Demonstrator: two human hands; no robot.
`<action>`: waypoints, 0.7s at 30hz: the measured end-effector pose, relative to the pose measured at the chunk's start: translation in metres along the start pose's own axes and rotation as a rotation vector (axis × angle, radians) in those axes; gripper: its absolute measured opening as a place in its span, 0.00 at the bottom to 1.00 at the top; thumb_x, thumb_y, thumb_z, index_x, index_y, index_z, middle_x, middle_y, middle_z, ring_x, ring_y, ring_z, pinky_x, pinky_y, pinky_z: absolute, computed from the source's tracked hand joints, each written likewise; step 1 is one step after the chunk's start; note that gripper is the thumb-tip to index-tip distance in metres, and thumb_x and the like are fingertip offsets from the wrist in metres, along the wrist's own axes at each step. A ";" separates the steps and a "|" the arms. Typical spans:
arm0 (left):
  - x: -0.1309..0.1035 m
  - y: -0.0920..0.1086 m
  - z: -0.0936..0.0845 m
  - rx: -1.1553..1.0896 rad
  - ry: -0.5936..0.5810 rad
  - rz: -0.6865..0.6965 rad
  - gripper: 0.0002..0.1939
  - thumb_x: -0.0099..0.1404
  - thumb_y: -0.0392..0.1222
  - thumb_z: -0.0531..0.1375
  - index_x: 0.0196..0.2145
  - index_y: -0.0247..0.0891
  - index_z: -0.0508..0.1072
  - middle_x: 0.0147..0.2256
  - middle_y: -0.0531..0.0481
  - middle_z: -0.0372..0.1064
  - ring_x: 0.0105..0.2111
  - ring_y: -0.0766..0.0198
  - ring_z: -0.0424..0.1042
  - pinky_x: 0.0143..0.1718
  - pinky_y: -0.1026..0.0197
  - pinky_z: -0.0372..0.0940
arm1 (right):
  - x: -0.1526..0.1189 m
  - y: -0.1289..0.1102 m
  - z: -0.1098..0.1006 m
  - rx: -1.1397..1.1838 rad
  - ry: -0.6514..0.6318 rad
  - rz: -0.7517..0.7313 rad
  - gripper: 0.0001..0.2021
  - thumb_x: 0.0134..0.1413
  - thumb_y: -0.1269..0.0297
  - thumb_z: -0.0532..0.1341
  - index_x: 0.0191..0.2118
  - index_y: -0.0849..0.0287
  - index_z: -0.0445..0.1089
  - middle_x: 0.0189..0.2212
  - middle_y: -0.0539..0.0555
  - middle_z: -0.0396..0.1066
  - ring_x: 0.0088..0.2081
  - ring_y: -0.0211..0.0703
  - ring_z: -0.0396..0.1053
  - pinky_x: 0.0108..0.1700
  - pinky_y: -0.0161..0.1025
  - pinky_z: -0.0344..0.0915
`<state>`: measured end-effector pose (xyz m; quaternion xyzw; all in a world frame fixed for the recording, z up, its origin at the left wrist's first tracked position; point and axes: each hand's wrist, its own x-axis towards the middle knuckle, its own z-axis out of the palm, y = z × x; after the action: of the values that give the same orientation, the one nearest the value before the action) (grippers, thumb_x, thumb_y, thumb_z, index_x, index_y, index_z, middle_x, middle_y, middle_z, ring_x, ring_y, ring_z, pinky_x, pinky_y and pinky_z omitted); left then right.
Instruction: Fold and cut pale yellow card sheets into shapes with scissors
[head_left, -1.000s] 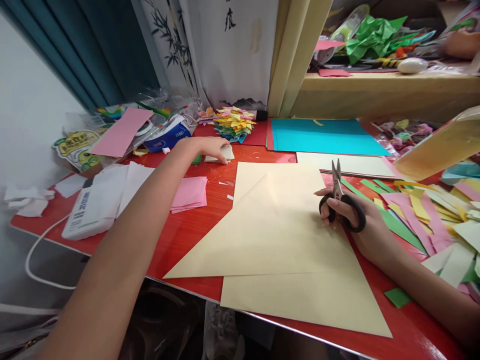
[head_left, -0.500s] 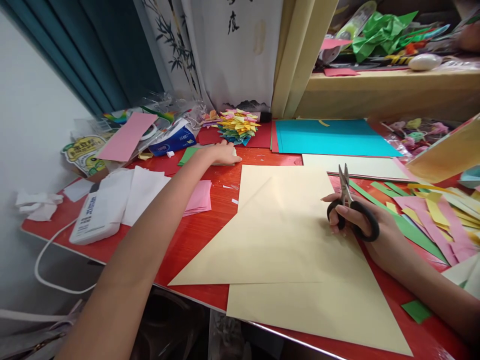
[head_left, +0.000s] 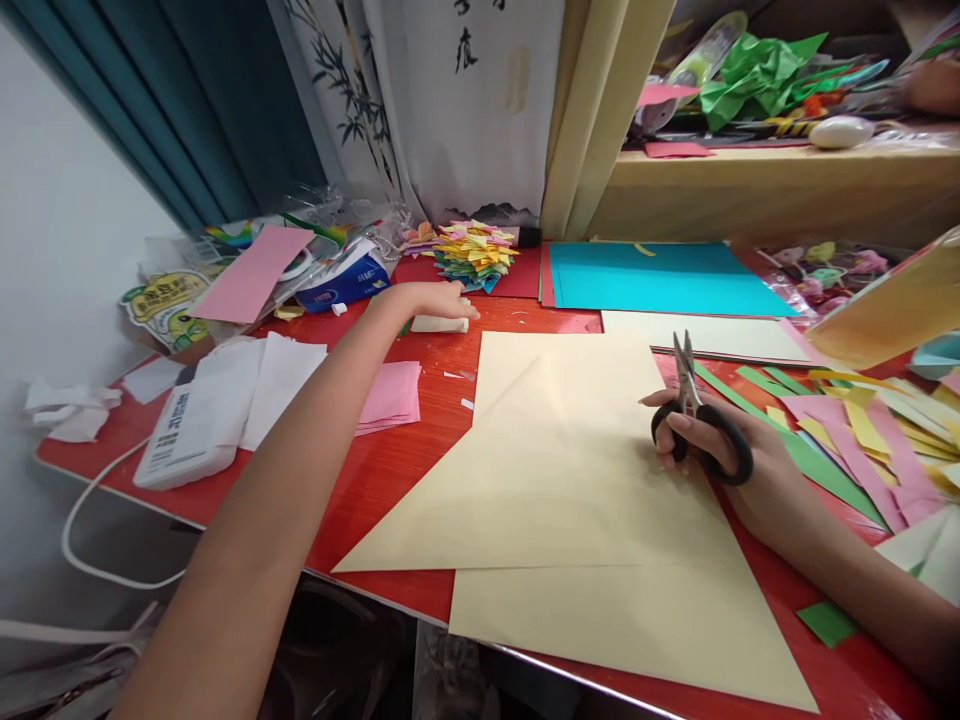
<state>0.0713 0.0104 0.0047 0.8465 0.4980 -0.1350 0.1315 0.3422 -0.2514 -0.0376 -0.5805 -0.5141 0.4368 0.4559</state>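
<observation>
My right hand (head_left: 720, 445) holds a pair of scissors (head_left: 686, 385) with black handles, fingers through the loops and blades slightly apart, pointing away from me. It rests on the right edge of a large cream paper sheet (head_left: 547, 480), folded with a slanting left side. My left hand (head_left: 439, 299) reaches to the back of the table, fingers apart, just above a small pale paper piece (head_left: 439, 325). Green paper (head_left: 406, 328) is mostly hidden behind that wrist. Beyond the hand stands a cluster of folded yellow, pink and blue paper pieces (head_left: 476, 250).
Pink paper squares (head_left: 390, 395) lie beside my left forearm. Further left are a white tissue pack (head_left: 191, 425) and a blue box (head_left: 345, 280). Blue sheets (head_left: 667, 278) lie at the back; coloured paper strips (head_left: 862, 430) crowd the right. The red table's front edge (head_left: 375, 595) is near me.
My left hand has risen slightly off the small papers and shifted a little left, uncovering more of the pale piece. My right hand with the scissors stays nearly still.
</observation>
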 end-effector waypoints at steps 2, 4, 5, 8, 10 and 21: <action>-0.004 -0.011 -0.006 -0.028 0.006 0.029 0.48 0.51 0.65 0.50 0.63 0.35 0.44 0.63 0.42 0.42 0.60 0.51 0.48 0.57 0.58 0.48 | -0.001 -0.001 0.000 -0.001 0.006 0.000 0.11 0.54 0.56 0.57 0.41 0.54 0.66 0.25 0.48 0.63 0.24 0.37 0.61 0.25 0.36 0.53; -0.008 -0.021 -0.010 -0.009 -0.028 0.014 0.50 0.48 0.64 0.54 0.62 0.38 0.45 0.64 0.45 0.39 0.61 0.50 0.43 0.58 0.57 0.45 | -0.002 -0.003 0.001 -0.003 0.004 0.004 0.11 0.54 0.56 0.57 0.41 0.55 0.65 0.24 0.48 0.63 0.25 0.37 0.61 0.25 0.36 0.53; -0.009 -0.025 -0.011 0.002 -0.056 0.002 0.51 0.46 0.63 0.56 0.63 0.39 0.45 0.64 0.45 0.38 0.62 0.50 0.42 0.59 0.56 0.44 | -0.002 -0.004 0.001 -0.006 0.003 0.007 0.11 0.54 0.56 0.57 0.41 0.55 0.65 0.24 0.48 0.62 0.25 0.37 0.61 0.25 0.36 0.52; -0.007 -0.031 -0.009 0.054 -0.098 -0.024 0.53 0.43 0.61 0.58 0.63 0.39 0.45 0.63 0.44 0.40 0.61 0.48 0.44 0.57 0.55 0.47 | -0.003 -0.006 0.003 -0.008 0.002 0.011 0.10 0.55 0.57 0.56 0.40 0.55 0.65 0.25 0.48 0.62 0.25 0.36 0.60 0.26 0.36 0.52; -0.003 -0.030 -0.006 0.101 -0.078 -0.012 0.52 0.42 0.59 0.59 0.62 0.40 0.46 0.62 0.42 0.44 0.59 0.46 0.48 0.56 0.53 0.50 | -0.002 -0.006 0.003 -0.021 0.011 0.012 0.10 0.55 0.56 0.56 0.39 0.56 0.66 0.24 0.48 0.62 0.25 0.36 0.60 0.26 0.36 0.52; 0.003 -0.023 -0.006 0.183 -0.090 0.045 0.50 0.42 0.61 0.59 0.61 0.42 0.49 0.60 0.44 0.49 0.55 0.47 0.55 0.51 0.55 0.55 | 0.000 -0.001 -0.002 -0.198 0.059 0.018 0.14 0.51 0.51 0.57 0.24 0.56 0.64 0.24 0.49 0.65 0.24 0.37 0.61 0.27 0.35 0.57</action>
<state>0.0527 0.0259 0.0074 0.8590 0.4580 -0.2148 0.0788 0.3440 -0.2519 -0.0363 -0.6399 -0.5361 0.3706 0.4072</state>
